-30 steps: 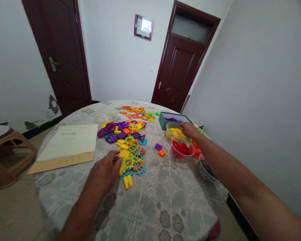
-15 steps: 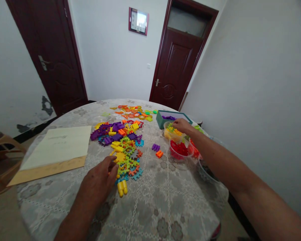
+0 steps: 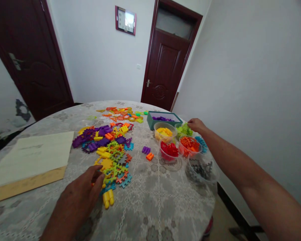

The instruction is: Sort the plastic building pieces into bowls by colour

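My left hand rests at the near edge of a pile of gear-shaped plastic building pieces, thumb and forefinger apart, close to a yellow gear piece. Just in front of it lies a yellow double-tube connector. My right hand reaches over the bowl of light green pieces, its fingers pinched together at the bowl's right side; whatever they hold is too small to make out. Nearby stand bowls of yellow, red and orange pieces.
A bowl of grey pieces stands near the table's right edge, blue pieces behind it. Purple pieces fill a green box. Purple and orange connectors lie mid-table. A paper sheet lies left.
My right hand has moved from above the yellow bowl to the light green bowl, further right. The view has turned right; my left hand stays beside the pile.
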A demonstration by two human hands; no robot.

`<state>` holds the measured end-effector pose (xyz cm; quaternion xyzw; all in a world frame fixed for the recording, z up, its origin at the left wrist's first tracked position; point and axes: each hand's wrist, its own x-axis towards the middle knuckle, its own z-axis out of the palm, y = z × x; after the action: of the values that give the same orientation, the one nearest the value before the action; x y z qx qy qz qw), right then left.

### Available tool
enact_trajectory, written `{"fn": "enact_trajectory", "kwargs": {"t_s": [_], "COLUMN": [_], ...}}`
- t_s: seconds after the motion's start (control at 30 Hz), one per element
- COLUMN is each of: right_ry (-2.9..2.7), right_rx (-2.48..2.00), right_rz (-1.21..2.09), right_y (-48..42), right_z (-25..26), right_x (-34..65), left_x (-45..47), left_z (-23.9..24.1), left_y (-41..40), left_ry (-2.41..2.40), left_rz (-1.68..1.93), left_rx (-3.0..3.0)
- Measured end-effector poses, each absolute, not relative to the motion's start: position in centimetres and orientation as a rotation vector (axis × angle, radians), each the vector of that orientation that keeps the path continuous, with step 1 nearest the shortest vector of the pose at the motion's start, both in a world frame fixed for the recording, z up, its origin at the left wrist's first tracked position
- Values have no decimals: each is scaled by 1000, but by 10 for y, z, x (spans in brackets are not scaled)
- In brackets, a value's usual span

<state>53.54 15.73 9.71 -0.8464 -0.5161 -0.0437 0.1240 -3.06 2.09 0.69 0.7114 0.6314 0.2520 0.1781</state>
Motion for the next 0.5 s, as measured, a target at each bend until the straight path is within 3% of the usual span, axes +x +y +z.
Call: {"fn": "enact_trajectory", "kwargs": {"t_s": [0.37,0.5], "right_ry": [-1420,-1681], "right_rx": [-2498,-2352], "right_rz": [-253,-287], "right_y": [164,164], "right_z": [98,102], "right_x": [530,502], "left_x": [-25,-27], "left_z": [10,9], "left_y": [21,20], "left_ry": [1771,1781], "left_rz": [720,734], "left_rx": [1977,1974]}}
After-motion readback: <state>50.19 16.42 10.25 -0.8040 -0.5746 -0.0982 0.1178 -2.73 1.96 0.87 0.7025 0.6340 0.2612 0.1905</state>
